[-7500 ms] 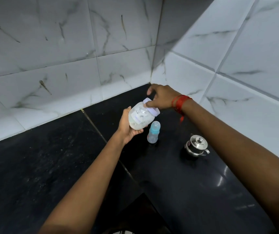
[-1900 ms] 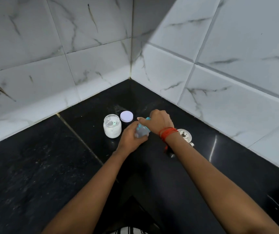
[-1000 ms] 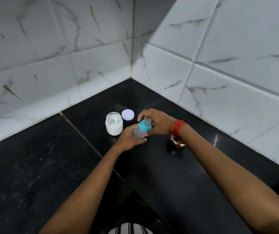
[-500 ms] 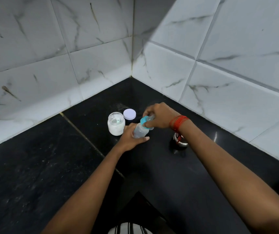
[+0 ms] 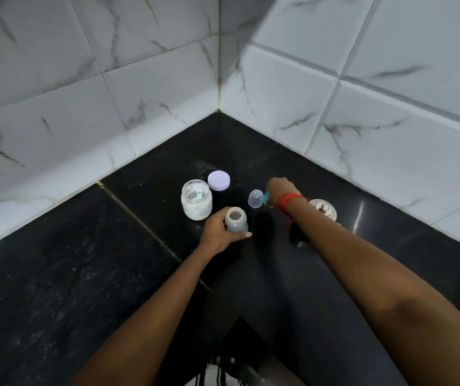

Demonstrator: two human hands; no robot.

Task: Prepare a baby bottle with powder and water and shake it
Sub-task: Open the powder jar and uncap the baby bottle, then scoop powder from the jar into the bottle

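The small translucent baby bottle [image 5: 236, 222] stands upright on the black counter with its mouth open, and my left hand [image 5: 219, 232] is wrapped around its body. My right hand [image 5: 279, 190] is farther back and to the right, closed on the bottle's blue screw top with its clear cap [image 5: 256, 198], low over the counter. An open glass jar of white powder [image 5: 196, 203] stands just left of the bottle. The jar's white lid [image 5: 218, 180] lies flat behind it.
A small steel pot with a knobbed lid [image 5: 322, 209] stands to the right, partly hidden by my right forearm. White marble-look tiled walls [image 5: 167, 79] meet in a corner right behind the items. The black counter [image 5: 56, 274] stretches to the left and toward me.
The blue top has come off the bottle. My right hand has carried it back and to the right, down to the counter, while my left hand stayed on the bottle.
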